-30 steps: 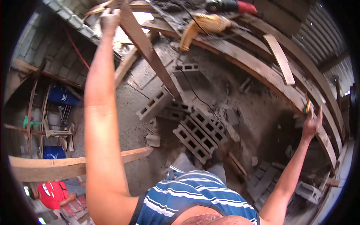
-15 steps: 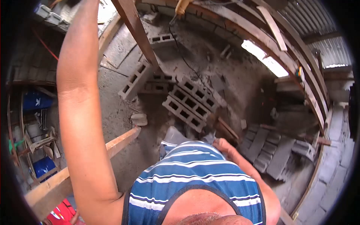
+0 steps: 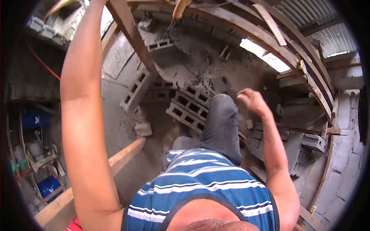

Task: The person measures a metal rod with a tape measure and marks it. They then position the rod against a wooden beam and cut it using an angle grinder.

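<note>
My left arm (image 3: 83, 111) reaches up along the left side; its hand lies beyond the top edge, near an upright wooden post (image 3: 133, 36). My right hand (image 3: 252, 102) hangs in the air beside my raised right knee (image 3: 223, 102), which is in dark trousers. Its fingers are loosely curled together, with nothing visible in them. Below and ahead, several hollow concrete blocks (image 3: 185, 111) lie together on the floor, partly hidden by my leg. Another hollow block (image 3: 135, 90) leans left of them, beside the post's lower end.
A timber beam (image 3: 127, 154) crosses at lower left. Curved-looking wooden beams (image 3: 304, 73) span the upper right, with a tape measure (image 3: 301, 66) on one. Stacked blocks (image 3: 314, 142) and a block wall (image 3: 341, 154) stand at right. Blue containers (image 3: 36, 119) sit far left.
My right hand has moved from beside my waist up and outward. My right knee has risen into view over the blocks. The red clothing at lower left has mostly left the view.
</note>
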Available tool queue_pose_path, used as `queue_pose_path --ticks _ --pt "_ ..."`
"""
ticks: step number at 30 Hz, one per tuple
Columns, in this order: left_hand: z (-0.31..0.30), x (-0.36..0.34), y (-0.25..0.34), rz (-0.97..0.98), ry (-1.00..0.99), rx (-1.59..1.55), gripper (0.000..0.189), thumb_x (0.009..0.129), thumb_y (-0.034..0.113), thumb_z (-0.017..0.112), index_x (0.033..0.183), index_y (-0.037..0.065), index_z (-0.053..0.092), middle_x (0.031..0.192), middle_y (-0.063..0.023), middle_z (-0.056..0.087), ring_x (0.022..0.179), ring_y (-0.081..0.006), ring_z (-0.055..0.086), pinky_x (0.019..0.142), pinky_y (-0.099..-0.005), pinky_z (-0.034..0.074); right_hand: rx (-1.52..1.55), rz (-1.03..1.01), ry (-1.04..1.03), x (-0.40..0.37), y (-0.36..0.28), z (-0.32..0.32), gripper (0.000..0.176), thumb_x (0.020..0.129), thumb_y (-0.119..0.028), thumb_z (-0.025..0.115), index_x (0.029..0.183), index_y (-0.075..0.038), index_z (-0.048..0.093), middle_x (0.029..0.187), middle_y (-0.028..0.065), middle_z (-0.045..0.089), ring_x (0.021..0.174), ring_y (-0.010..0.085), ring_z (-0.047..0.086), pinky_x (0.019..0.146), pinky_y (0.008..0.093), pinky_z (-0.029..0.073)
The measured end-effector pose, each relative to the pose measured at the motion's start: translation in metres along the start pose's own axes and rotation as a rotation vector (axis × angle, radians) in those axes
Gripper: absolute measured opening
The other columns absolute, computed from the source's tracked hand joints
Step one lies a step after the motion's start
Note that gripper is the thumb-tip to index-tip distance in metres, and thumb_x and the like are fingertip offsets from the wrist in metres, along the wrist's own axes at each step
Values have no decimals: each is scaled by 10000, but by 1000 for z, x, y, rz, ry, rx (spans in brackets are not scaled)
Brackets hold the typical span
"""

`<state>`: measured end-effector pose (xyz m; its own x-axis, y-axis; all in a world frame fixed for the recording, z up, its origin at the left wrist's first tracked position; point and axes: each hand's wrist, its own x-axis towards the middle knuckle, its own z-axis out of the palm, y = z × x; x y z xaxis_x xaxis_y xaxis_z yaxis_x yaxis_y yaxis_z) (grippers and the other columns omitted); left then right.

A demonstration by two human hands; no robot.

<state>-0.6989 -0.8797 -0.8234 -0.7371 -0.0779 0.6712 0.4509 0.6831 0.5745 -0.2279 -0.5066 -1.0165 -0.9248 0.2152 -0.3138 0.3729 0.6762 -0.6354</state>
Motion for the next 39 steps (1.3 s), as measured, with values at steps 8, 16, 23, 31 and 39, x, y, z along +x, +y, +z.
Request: queue_pose_path --ticks 8,16,23,31,39 --pt "5 10 -26 -51 36 18 468 857 276 637 1191 -50 661 997 -217 657 943 -321 617 846 -384 472 -62 -246 542 134 -17 -121 270 953 -251 669 1085 -21 719 1012 174 754 987 299 723 902 373 528" --pt "-9 15 1 -329 -17 -360 141 974 241 669 939 107 687 665 92 481 489 -10 332 464 -217 232 -425 -361 751 304 31 -147 387 995 -391 605 1171 -58 691 1233 198 672 1103 358 650 961 461 508" --pt "-12 1 39 -448 96 -182 493 981 151 657 1424 -20 522 757 51 528 596 -13 410 503 -176 288 -361 -236 409 289 7 -162 305 967 -361 635 1038 -74 708 954 134 718 912 342 674 804 455 515" --pt "-3 -18 11 -325 -43 2 573 967 114 682 1443 -102 446 735 22 596 662 -49 515 691 -211 445 -423 -175 368 302 15 -160 312 953 -417 639 1005 -120 719 955 104 720 904 321 675 796 465 502" --pt "5 -13 41 -511 -52 -139 763 974 134 666 1576 -2 218 694 32 578 606 -37 489 563 -204 397 -444 -78 258 303 -2 -165 349 969 -441 598 997 -111 708 966 102 709 951 316 666 841 457 489"
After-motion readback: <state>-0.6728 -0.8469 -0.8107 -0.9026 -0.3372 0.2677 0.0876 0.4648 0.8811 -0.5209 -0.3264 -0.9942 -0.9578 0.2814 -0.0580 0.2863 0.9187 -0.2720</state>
